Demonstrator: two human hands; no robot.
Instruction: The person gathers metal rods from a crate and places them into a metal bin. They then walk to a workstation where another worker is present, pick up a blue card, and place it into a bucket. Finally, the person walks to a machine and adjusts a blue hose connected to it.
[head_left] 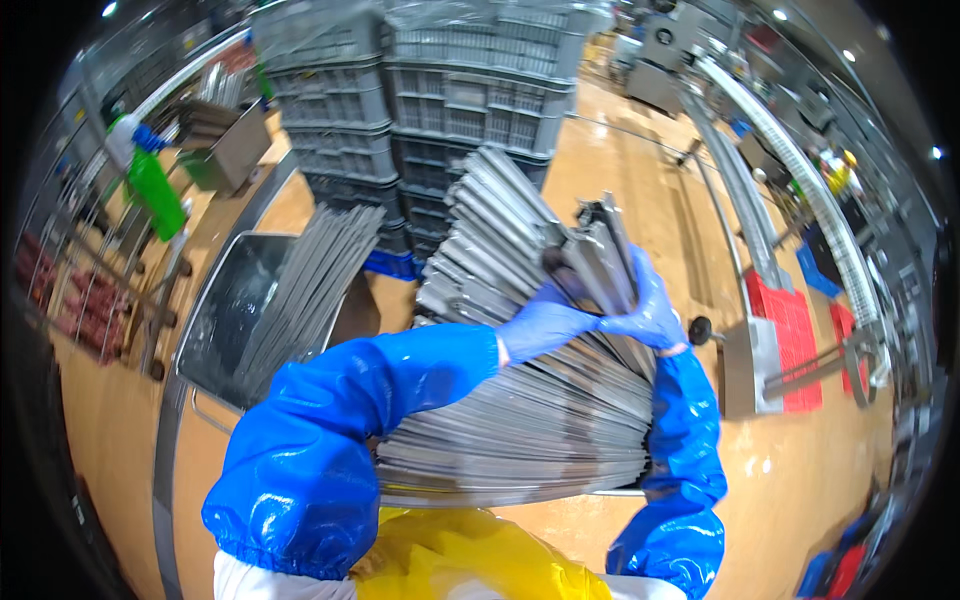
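Observation:
A wide heap of long grey metal bars (520,425) lies right in front of me, fanned out and stacked in layers. Above its right side, a bundle of similar bars (603,262) stands tilted up, gripped from both sides. My left hand (548,322), in a blue-violet glove, closes on the bundle's near left side. On its right side my right hand (648,308), gloved alike, wraps round it with the thumb toward the left hand. The bundle's lower end is partly hidden behind my hands. Blue sleeves cover both my forearms.
To the left is a metal tub (215,300) with more long bars (310,285). Tall stacks of grey crates (470,100) stand ahead. A person in a green apron (155,195) is at the far left, near a rack. A conveyor (735,190) and red crates (790,345) are on the right.

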